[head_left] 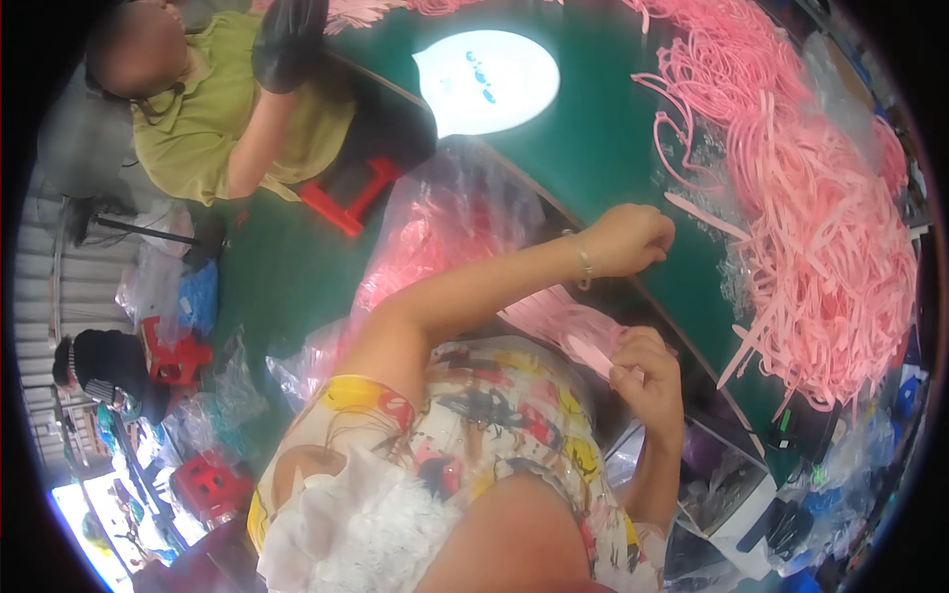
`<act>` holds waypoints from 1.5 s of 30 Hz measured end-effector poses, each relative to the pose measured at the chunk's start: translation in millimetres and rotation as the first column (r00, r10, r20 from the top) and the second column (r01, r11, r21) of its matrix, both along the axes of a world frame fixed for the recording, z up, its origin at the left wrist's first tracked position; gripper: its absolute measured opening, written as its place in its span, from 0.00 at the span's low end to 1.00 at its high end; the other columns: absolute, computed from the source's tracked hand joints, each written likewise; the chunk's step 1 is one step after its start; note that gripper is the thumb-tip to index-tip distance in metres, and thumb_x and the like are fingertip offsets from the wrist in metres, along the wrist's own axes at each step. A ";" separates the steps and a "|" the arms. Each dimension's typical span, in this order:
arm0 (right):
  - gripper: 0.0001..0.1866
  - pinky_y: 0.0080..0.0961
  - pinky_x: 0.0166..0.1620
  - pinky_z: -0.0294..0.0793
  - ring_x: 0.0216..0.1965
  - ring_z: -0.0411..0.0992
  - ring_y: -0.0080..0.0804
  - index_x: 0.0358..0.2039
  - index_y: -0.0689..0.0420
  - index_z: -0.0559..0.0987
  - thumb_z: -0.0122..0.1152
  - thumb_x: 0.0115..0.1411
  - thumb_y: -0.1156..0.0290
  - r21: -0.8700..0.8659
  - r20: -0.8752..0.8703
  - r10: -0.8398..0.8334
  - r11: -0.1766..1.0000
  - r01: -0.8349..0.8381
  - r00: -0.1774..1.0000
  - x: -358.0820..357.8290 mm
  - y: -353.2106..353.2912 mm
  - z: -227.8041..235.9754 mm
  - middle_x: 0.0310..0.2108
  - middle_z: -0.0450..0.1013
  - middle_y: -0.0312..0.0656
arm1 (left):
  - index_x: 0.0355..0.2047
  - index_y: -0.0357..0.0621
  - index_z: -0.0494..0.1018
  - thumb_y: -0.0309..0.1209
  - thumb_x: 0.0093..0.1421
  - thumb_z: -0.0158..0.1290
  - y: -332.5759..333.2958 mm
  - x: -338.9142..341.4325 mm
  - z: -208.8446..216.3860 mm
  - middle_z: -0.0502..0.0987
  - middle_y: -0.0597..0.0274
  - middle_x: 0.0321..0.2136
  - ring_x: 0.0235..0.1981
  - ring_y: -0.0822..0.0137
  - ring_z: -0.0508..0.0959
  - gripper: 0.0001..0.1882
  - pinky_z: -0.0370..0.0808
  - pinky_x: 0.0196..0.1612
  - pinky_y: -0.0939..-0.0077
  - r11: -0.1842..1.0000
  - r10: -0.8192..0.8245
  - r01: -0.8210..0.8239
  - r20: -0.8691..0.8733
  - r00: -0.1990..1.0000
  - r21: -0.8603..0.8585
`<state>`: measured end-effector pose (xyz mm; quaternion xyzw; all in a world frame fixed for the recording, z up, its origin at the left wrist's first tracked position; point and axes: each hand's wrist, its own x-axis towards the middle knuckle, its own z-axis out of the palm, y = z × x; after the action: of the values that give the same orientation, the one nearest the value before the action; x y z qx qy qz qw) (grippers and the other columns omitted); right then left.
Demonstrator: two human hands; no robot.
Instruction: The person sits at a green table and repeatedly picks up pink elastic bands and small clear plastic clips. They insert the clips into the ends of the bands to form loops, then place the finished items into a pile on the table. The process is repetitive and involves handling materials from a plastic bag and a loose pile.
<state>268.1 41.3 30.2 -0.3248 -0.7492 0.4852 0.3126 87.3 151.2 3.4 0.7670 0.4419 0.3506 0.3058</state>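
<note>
Head view shows your right hand (pixel 647 376) pinching one end of a bunch of pink strips (pixel 578 334) between thumb and fingers. The bunch lies in front of your body, just off the edge of the green tabletop (pixel 593 148). You may be pinching just the end so the strips stay in one neat bunch.

Your left hand (pixel 633 240) is curled up above the tabletop's edge, apart from your right hand. I cannot tell if it pinches anything. Your left arm reaches over the bunch, maybe because the big pink pile (pixel 825 267) is on that far side.

That pile sits on the tabletop to your right, perhaps so you can reach it. A big clear bag (pixel 484 183) with pink in it stands by the tabletop's edge, partly behind your left arm. It may be there to keep more pink things close by.
</note>
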 end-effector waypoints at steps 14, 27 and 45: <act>0.02 0.31 0.47 0.57 0.30 0.64 0.30 0.21 0.54 0.75 0.59 0.44 0.73 0.101 0.049 -0.192 0.977 0.186 0.980 -2.8 -1.0 13.0 0.21 0.65 0.34 | 0.37 0.33 0.77 0.23 0.54 0.55 -89.1 -27.6 45.3 0.79 0.60 0.33 0.34 0.75 0.76 0.10 0.74 0.40 0.80 0.745 -0.036 0.323 0.448 0.893 -0.584; 0.02 0.30 0.44 0.59 0.27 0.64 0.31 0.18 0.54 0.73 0.57 0.42 0.75 0.087 0.089 -0.215 0.974 0.207 0.973 0.4 -1.9 12.3 0.18 0.64 0.34 | 0.33 0.37 0.75 0.18 0.48 0.54 -102.5 -22.3 58.8 0.77 0.56 0.29 0.30 0.63 0.78 0.10 0.74 0.34 0.74 0.949 -0.214 0.238 0.132 0.968 -0.207; 0.01 0.22 0.34 0.62 0.28 0.64 0.24 0.20 0.60 0.74 0.54 0.46 0.78 -0.360 -0.127 -0.196 0.923 0.139 0.972 -1.7 -2.3 -9.4 0.21 0.67 0.34 | 0.38 0.36 0.71 0.27 0.59 0.53 -119.7 -22.1 33.4 0.74 0.64 0.33 0.38 0.74 0.73 0.09 0.71 0.41 0.78 0.702 0.042 0.303 0.462 0.886 -0.644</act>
<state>266.4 39.0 20.8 -0.3977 -0.5932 0.6063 0.3498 65.2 31.5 36.8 0.5224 0.4025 0.2980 0.6901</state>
